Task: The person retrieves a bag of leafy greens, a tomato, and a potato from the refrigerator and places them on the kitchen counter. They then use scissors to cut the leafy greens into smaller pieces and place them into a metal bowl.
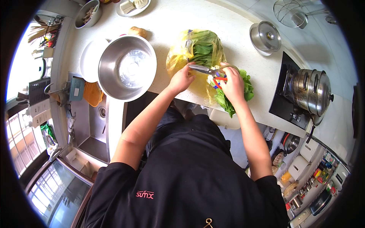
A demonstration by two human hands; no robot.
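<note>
My right hand (233, 85) grips a pair of kitchen scissors (201, 68) with orange-red on the handles; the blades point left. Beneath that hand lies a bunch of leafy greens (248, 85) with bits of blue tape, its leaves hanging over the counter edge. My left hand (181, 80) is at the blade tips, thumb and fingers bent close together over the front of a yellow plastic bag (175, 61). Whether it pinches the bag or a blade tip cannot be made out. More leafy greens (204, 48) show inside the bag.
To the left, a deep steel basin (114, 62) stands partly over a white plate (88, 59), beside the sink (85, 122). A potato-like tuber (138, 32) lies behind it. Rightward are a lidded steel pot (265, 37) and a steamer pot (310, 91) on the hob (278, 94).
</note>
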